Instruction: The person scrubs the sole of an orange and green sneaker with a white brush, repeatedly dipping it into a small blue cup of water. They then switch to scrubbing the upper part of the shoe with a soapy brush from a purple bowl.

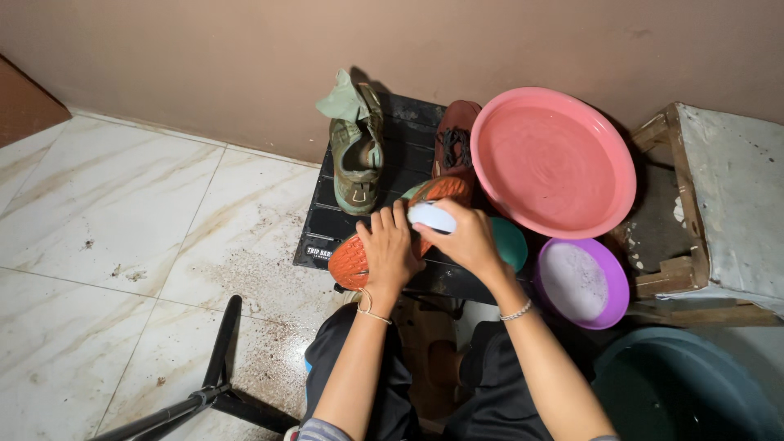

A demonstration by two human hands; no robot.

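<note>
Head view, left to right: an olive shoe (357, 159) is standing on the black slatted desk (322, 224); the left hand (387, 249) is pressing flat, fingers loosely spread, on an orange-soled shoe (349, 263) lying sole-up at the desk's front edge; the right hand (465, 237) is closing around a white brush (431, 216) on that sole. Pink basin (553, 162) and purple bowl (581, 282) are sitting beside. Risk: hard scrubbing could be pushing the shoe off the edge.
</note>
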